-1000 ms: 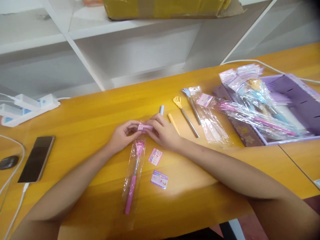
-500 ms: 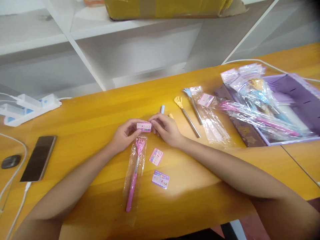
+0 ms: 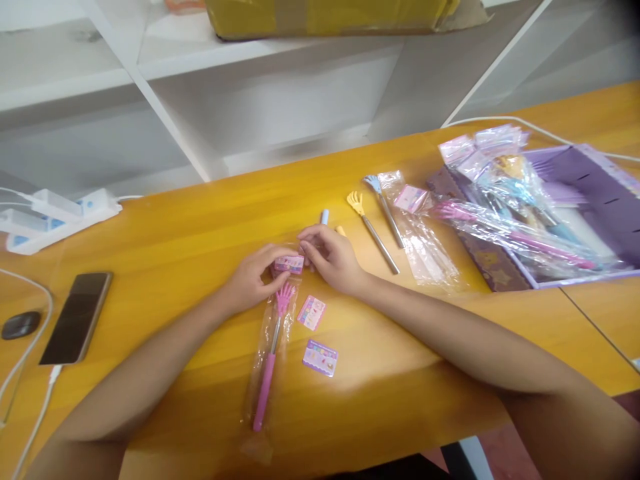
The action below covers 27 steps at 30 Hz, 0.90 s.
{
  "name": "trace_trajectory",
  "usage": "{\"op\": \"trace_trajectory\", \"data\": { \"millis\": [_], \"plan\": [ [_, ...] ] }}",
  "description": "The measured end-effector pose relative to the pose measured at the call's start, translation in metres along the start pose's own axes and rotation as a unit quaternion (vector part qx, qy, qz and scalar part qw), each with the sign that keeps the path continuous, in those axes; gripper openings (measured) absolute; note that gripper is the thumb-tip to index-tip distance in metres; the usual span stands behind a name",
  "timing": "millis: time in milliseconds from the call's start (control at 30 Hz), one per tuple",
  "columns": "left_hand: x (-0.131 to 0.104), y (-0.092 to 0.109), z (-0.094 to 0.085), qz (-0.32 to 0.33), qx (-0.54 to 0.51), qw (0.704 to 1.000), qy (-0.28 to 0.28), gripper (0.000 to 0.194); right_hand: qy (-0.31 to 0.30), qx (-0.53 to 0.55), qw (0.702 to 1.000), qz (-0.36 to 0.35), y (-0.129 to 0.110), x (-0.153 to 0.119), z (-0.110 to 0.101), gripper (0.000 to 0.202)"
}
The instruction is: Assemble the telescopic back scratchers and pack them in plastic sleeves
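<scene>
A pink back scratcher (image 3: 265, 387), hand-shaped at its top, lies inside a clear plastic bag (image 3: 253, 400). My left hand (image 3: 253, 277) pinches a small pink printed card (image 3: 289, 265) at the bag's upper end, thumb below and fingers above. Close on the other side, my right hand (image 3: 333, 257) has its fingers curled, with thumb and fingertips at the bag's top edge. Two more cards, one pink (image 3: 312, 313) and one purple (image 3: 320, 358), lie flat right of the bag. Beyond my right hand are a yellow back scratcher (image 3: 373, 232) and a blue one (image 3: 385, 210).
A purple box (image 3: 537, 283) at the right holds several bagged back scratchers. An opened bag with a pink card (image 3: 411, 199) lies beside it. At the left are a phone (image 3: 75, 319), a black mouse (image 3: 21, 325) and a power strip (image 3: 63, 220). White shelving (image 3: 310, 100) stands behind.
The pink card and the top of the bag have moved slightly down toward me. The scratcher's head has shifted a little right and down. My right hand has barely moved.
</scene>
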<state>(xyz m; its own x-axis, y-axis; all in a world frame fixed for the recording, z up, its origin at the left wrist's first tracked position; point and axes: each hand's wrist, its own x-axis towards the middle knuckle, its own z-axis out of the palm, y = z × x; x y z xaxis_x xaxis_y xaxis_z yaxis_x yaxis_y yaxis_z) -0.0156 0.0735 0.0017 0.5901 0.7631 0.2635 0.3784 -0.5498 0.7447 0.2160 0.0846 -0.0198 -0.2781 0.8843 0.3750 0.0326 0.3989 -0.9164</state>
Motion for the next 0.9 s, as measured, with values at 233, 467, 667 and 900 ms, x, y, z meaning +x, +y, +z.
{"op": "trace_trajectory", "data": {
  "millis": [233, 467, 667, 900],
  "plan": [
    [-0.004, -0.006, 0.002, -0.053, -0.04, 0.998, 0.014, 0.026, 0.01, -0.014, 1.0, 0.014, 0.0, -0.001, 0.001, 0.016],
    [-0.004, -0.007, 0.006, -0.113, -0.169, 0.978, 0.037, 0.072, 0.021, -0.01, 1.0, -0.004, -0.003, -0.002, -0.001, 0.022],
    [-0.004, -0.008, 0.006, -0.126, -0.221, 0.965, 0.058, 0.056, -0.026, -0.032, 0.999, -0.011, 0.0, 0.0, -0.003, 0.025],
    [-0.002, -0.012, 0.004, -0.116, -0.276, 0.95, 0.091, 0.045, -0.091, -0.147, 0.982, -0.082, 0.002, 0.005, -0.004, 0.01]
  ]
}}
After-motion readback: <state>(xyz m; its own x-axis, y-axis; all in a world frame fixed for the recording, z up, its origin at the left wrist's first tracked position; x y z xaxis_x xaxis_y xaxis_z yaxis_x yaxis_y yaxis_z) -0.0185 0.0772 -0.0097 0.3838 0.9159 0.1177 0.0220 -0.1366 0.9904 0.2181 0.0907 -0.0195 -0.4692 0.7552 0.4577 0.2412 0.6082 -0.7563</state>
